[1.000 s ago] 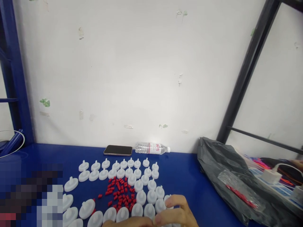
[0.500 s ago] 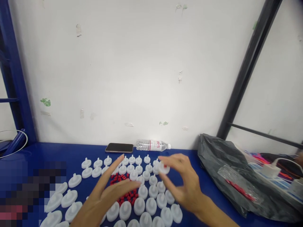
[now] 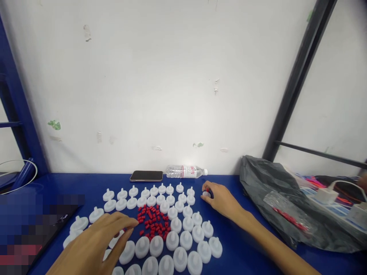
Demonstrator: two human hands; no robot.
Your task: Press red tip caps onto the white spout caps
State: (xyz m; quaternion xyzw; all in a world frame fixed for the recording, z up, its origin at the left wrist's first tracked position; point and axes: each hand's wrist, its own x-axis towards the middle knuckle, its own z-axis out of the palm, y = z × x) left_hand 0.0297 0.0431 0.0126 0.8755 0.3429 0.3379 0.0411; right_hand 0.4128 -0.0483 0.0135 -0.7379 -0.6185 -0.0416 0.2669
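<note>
1. Head view, grip: a white disc [image 3: 206, 194] with a red bit [image 3: 207, 189] at it is grasped between thumb and fingers of the right hand [image 3: 222, 198], just right of the disc rows. Whether the table is touched by the disc cannot be told.
2. Head view, left: the left hand [image 3: 100, 240] is held over the near-left discs, thumb and fingertips close together at the edge of the red pile. Whether a piece is pinched there cannot be told.
3. Progress, as judged: red is seen at the held disc only. Stems are left bare on the other white discs [image 3: 172, 241] in view; a few are hidden by the left hand. Loose red pieces [image 3: 157, 228] are heaped in the middle, ringed by discs.
4. Edges: the blue table [image 3: 237, 248] is bounded at the back by the wall [image 3: 143, 95], with a phone [image 3: 146, 175] and a bottle [image 3: 174, 171] laid beside it. The right side is taken up by a black plastic bag [image 3: 258, 183], with a clear packet [image 3: 289, 219] on top.
5. Room, as judged: space for the right hand is given between discs and black bag; on the left, movement is tighter, with discs packed closely under the hand.
</note>
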